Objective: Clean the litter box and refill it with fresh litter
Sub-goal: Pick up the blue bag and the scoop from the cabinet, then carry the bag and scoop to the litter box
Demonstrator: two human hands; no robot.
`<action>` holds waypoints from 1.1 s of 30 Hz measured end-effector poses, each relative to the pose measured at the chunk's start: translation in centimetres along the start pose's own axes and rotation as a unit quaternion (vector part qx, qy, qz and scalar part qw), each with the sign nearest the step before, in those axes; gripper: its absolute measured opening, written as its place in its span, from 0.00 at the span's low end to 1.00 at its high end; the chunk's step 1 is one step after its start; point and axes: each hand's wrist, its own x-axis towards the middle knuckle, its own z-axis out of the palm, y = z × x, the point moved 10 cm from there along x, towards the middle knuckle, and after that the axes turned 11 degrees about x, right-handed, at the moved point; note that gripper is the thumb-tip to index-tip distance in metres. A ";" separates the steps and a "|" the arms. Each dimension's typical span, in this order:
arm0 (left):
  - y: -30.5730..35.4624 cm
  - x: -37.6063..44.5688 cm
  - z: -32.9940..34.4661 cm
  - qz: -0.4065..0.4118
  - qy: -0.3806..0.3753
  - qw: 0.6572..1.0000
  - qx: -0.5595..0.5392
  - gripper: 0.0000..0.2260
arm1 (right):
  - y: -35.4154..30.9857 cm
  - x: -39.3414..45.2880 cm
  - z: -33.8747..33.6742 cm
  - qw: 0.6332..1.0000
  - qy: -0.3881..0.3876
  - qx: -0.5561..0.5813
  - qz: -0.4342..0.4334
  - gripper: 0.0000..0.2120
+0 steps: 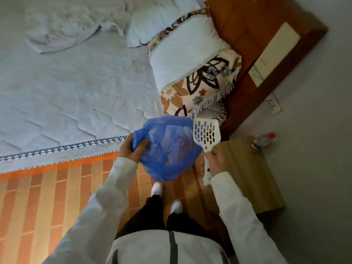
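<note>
Fingers (pixel 140 147) of the left hand (pixel 131 149) curl over the rim of a blue plastic bag (pixel 167 147), thumb on the outside, pinching the plastic so the mouth gapes open toward the camera. From that grip the bag hangs in the air above the tiled floor (pixel 57 187), just past the toes of two white shoes (pixel 157 188).

On the other side, the right hand (pixel 216 161) is clenched around the handle of a white slotted litter scoop (pixel 206 133); its perforated blade points up and away, its edge overlapping the right rim of the bag (whether they actually touch cannot be told). Something pale hangs below this hand, too blurred to identify.

Both arms wear white sleeves (pixel 238 206).

Beyond the hands lies a bare quilted mattress (pixel 66 88) with a floral pillow (pixel 198 80) at its corner by the wooden headboard (pixel 247 35). A low wooden bedside table (pixel 251 174) stands at right, with a clear bottle (pixel 263 141) with a red cap near its far edge.
</note>
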 end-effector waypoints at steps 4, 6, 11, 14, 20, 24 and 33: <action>-0.9 -1.5 -6.8 -0.003 0.078 0.997 -0.030 0.09 | 0.5 -0.4 6.2 0.994 -0.078 -0.071 -0.002 0.07; -1.4 -2.2 -10.5 -0.003 0.116 0.992 -0.048 0.10 | 1.0 -0.9 9.6 0.990 -0.108 -0.094 -0.001 0.04; -3.7 -3.8 -19.8 -0.025 0.212 0.973 -0.092 0.14 | 2.3 -2.3 19.5 0.974 -0.170 -0.149 -0.008 0.04; -5.2 -4.5 -25.9 -0.034 0.269 0.956 -0.108 0.13 | 3.7 -3.5 26.3 0.959 -0.210 -0.189 -0.016 0.02; -8.2 -5.7 -39.1 -0.046 0.350 0.926 -0.138 0.24 | 7.8 -8.2 40.8 0.931 -0.282 -0.233 -0.017 0.01; -9.8 -7.0 -47.3 -0.044 0.392 0.907 -0.149 0.30 | 11.1 -12.8 49.8 0.912 -0.327 -0.246 -0.006 0.03; -16.1 -9.9 -62.5 -0.075 0.503 0.838 -0.195 0.21 | 19.4 -21.5 66.7 0.850 -0.433 -0.297 0.035 0.01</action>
